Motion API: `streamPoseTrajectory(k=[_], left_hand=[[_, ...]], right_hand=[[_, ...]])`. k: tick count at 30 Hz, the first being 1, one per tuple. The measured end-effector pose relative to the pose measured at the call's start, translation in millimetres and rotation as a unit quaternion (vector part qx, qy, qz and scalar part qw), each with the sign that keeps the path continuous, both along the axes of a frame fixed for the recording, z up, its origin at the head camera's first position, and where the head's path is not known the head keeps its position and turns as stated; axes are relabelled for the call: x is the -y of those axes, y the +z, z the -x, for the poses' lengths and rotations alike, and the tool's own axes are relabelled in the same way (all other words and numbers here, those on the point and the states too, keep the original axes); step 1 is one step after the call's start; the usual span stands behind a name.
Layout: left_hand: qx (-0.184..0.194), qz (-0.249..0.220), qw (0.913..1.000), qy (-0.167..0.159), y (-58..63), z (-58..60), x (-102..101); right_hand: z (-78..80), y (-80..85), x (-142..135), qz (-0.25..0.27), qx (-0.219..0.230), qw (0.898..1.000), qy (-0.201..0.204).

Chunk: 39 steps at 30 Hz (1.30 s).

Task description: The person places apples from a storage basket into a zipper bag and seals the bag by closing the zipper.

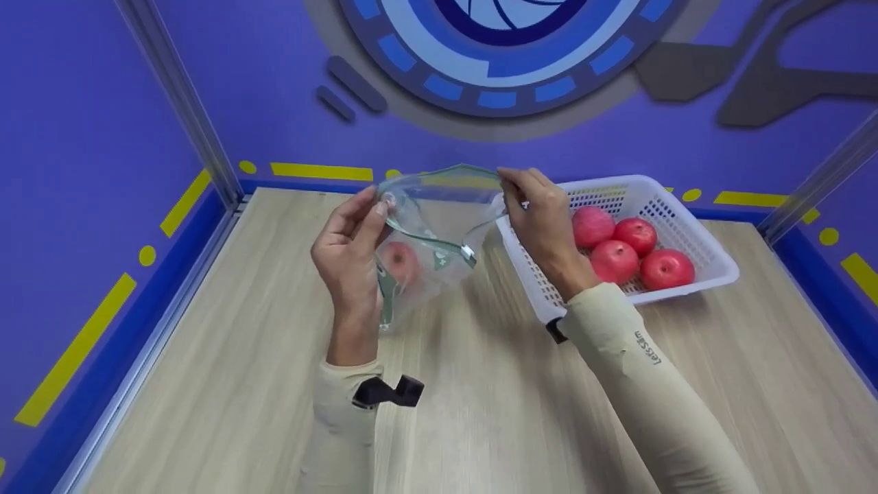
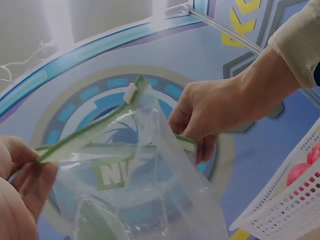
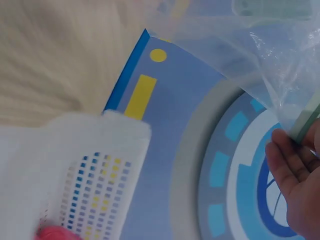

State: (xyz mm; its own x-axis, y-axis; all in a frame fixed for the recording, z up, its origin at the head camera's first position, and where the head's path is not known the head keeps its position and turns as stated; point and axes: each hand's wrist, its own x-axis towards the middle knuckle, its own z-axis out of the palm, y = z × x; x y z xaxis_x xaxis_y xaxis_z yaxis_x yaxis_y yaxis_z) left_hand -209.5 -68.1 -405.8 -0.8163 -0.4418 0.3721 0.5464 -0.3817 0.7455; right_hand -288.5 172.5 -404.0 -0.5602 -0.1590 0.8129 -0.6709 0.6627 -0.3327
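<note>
- Left hand (image 1: 348,240) — forearm nearly straight ahead, thumb and fingers pinching one side of the clear bag (image 1: 442,274).
- Right hand (image 1: 542,216) — forearm slanting inward past the white basket (image 1: 717,271), fingers gripping the rim opposite.
- Bag's mouth spread between them over the table (image 1: 260,357); red fruit (image 1: 400,263) shows through.

Pale wood-grain tabletop (image 1: 260,322), white basket (image 1: 686,237) on it

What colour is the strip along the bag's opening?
Green. The strip shows best in the left wrist view.
</note>
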Motion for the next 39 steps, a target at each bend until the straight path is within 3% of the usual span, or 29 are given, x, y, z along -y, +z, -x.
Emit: streamPoseTrajectory(k=[5, 9, 15, 24, 28, 34, 36, 39], left_hand=[[0.081, 0.056, 0.9944, -0.038, -9.6, 4.0, -9], [0.111, 0.083, 0.9881, -0.067, -17.4, 7.6, -17], [0.119, 0.068, 0.9817, -0.132, -25.7, 12.2, -31], [0.122, 0.087, 0.9809, -0.124, -22.8, 10.3, -40], [0.121, 0.097, 0.9805, -0.12, -21.5, 9.4, -41], [0.118, 0.111, 0.9798, -0.117, -22.0, 7.9, -40], [0.117, 0.115, 0.9792, -0.119, -21.9, 7.6, -40], [0.123, 0.126, 0.9774, -0.118, -21.6, 6.6, -40]], right_hand=[[-4.9, -14.9, -20, 0.006, 0.061, 0.998, -0.007], [-9.6, -23.4, -36, 0.019, 0.121, 0.992, -0.009], [-12.6, -31.9, -56, 0.023, 0.198, 0.98, -0.014], [-14.8, -34.0, -96, 0.018, 0.268, 0.963, -0.038], [-18.1, -31.2, -114, -0.017, 0.336, 0.94, -0.059], [-26.4, -27.2, -130, -0.116, 0.421, 0.894, -0.099], [-29.1, -28.3, -134, -0.15, 0.424, 0.888, -0.1], [-33.8, -31.6, -138, -0.195, 0.408, 0.887, -0.095]])
